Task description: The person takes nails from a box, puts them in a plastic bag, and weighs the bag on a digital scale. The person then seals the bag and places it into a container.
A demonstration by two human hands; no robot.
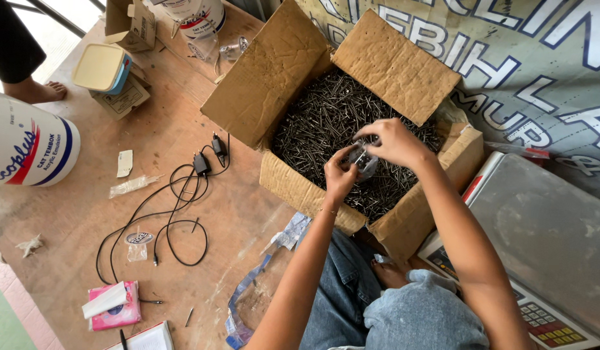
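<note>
1. Both hands work together above an open cardboard box (293, 185) filled with dark nails (326, 123). The left hand (339, 174) and right hand (392, 140) are closed on opposite sides of a small clear plastic bag (363, 160) holding nails.
2. Left hand: fingers pinch the bag's near edge. Right hand: fingers curl over the bag's top from the far side. The bag hangs between the two hands, just above the nail heap.
3. The box flaps stand open on all sides of the hands; the person's denim-clad knees (404, 311) lie directly below the forearms.
4. Right of the right forearm sits a digital weighing scale (546, 227) with a steel platform and a keypad at its near corner.
5. Left of the left hand, on the worn wooden floor (183, 129), lies a black power adapter with a coiled cable (177, 214).
6. Further left: a white paint bucket (27, 146) on its side and a pink tissue pack (115, 308).
7. Beyond the left hand, well apart, rests a lidded plastic container (102, 67) on a small carton; another person's bare foot (37, 91) shows near it.
</note>
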